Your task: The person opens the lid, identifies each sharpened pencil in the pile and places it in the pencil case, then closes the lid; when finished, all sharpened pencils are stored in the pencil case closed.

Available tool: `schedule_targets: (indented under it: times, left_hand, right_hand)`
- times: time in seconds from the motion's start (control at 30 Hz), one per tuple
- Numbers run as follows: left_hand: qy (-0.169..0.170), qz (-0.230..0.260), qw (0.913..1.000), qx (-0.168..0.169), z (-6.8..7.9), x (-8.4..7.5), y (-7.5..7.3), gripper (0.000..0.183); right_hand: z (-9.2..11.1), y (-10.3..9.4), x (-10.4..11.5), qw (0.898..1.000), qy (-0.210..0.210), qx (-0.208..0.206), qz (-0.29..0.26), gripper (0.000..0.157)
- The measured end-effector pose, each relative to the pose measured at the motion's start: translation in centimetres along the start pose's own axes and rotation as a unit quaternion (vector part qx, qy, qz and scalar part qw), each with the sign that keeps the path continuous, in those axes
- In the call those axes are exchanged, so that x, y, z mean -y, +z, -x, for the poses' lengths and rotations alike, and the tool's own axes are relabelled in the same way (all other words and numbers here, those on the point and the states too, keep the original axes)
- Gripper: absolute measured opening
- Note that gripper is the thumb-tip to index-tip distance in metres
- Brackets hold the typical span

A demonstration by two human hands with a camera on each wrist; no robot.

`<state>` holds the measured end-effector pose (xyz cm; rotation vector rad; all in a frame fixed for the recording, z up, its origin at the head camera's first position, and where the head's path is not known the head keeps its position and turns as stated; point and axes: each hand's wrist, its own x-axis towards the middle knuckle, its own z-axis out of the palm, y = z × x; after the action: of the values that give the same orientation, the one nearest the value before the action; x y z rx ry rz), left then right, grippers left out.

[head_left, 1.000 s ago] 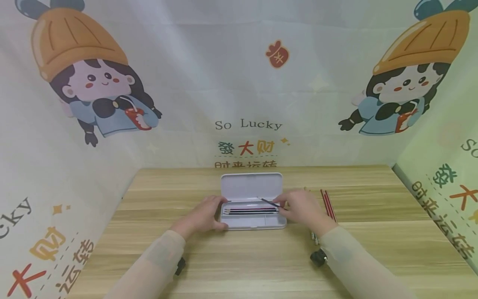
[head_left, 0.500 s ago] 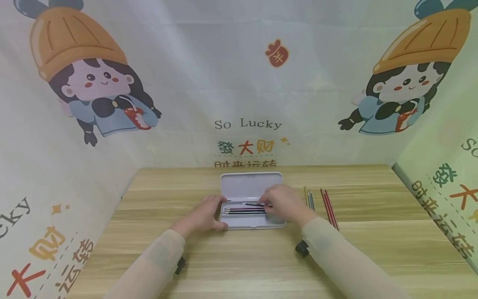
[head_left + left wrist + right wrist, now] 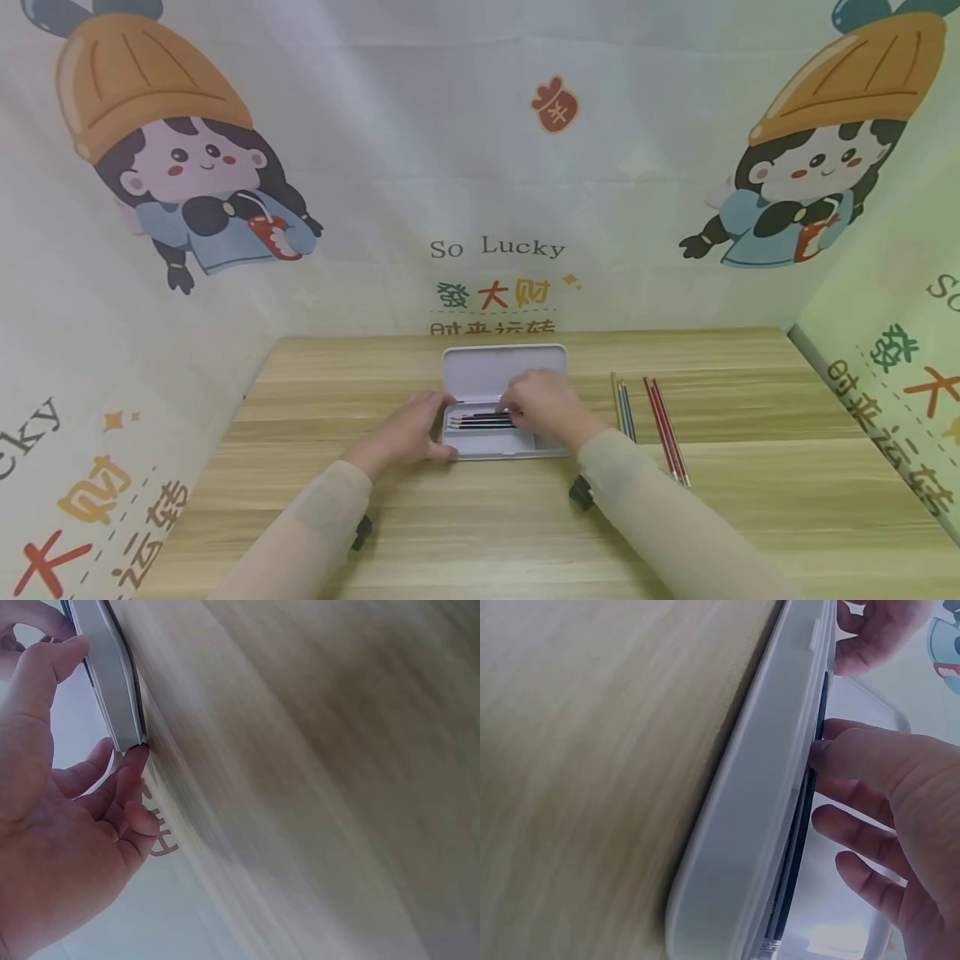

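Note:
A white metal pencil case (image 3: 487, 445) lies open on the table, its lid (image 3: 480, 372) raised at the back. Several dark pencils (image 3: 476, 424) lie lengthwise in it, points to the left. My left hand (image 3: 408, 429) holds the case's left end, thumb at the front corner and fingers at the back. In the left wrist view, these fingers touch the case edge (image 3: 105, 667). Over the case, my right hand (image 3: 546, 406) pinches a dark pencil (image 3: 801, 825) between thumb and forefinger, as the right wrist view shows. The hand hides the pencils' right ends in the head view.
Right of the case lie a yellow pencil (image 3: 617, 400) and blue-grey pencils (image 3: 626, 410). Farther right are red pencils (image 3: 667, 429). The wooden table (image 3: 480, 533) meets a printed cloth backdrop (image 3: 375, 167) behind and at both sides.
My right hand has moved left and down with the dark pencil, from the case's right end to lie over the other pencils. The left hand stays on the case.

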<state>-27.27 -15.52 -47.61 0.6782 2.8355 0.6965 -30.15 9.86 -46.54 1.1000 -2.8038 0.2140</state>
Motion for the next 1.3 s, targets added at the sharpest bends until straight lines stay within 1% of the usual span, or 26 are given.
schedule_targets:
  times: [0.3,0.47,0.7,0.8,0.9,0.97,1.07,1.17,1.3]
  left_hand:
    - [0.006,-0.01,0.9999,0.0,0.0,-0.1,0.0,0.08]
    - [0.001,-0.005,1.0,0.004,0.2,-0.1,-0.1,0.08]
    - [0.008,-0.006,1.0,-0.001,0.2,0.0,0.0,0.08]
    - [0.007,-0.005,1.0,-0.002,0.1,0.1,0.1,0.08]
    - [0.005,-0.004,1.0,-0.004,0.1,0.1,0.2,0.081]
    - [0.004,-0.004,1.0,-0.004,0.0,0.0,0.2,0.081]
    - [0.002,-0.009,0.9999,-0.005,0.0,0.1,0.2,0.082]
    - [-0.001,-0.01,0.9999,-0.006,-0.1,0.1,0.2,0.082]
    - [-0.005,-0.012,0.9999,-0.003,-0.1,0.0,0.1,0.082]
  right_hand:
    - [-0.3,0.5,0.3,0.999,-0.012,-0.005,-0.032,0.021]
    - [-0.5,0.8,0.5,0.999,-0.011,-0.009,-0.041,0.019]
    - [-0.3,0.9,0.7,0.998,-0.004,-0.006,-0.067,0.017]
    - [0.1,0.9,0.6,0.997,-0.001,-0.014,-0.076,0.016]
    - [0.7,0.9,0.4,0.996,0.002,-0.035,-0.081,0.016]
    - [1.3,0.8,0.2,0.995,0.013,-0.047,-0.091,0.016]
    - [2.4,0.4,-0.1,0.991,0.041,-0.06,-0.11,0.014]
    - [3.5,0.1,-0.7,0.987,0.069,-0.067,-0.127,0.012]
    - [5.2,-0.3,-1.8,0.984,0.105,-0.067,-0.13,0.014]
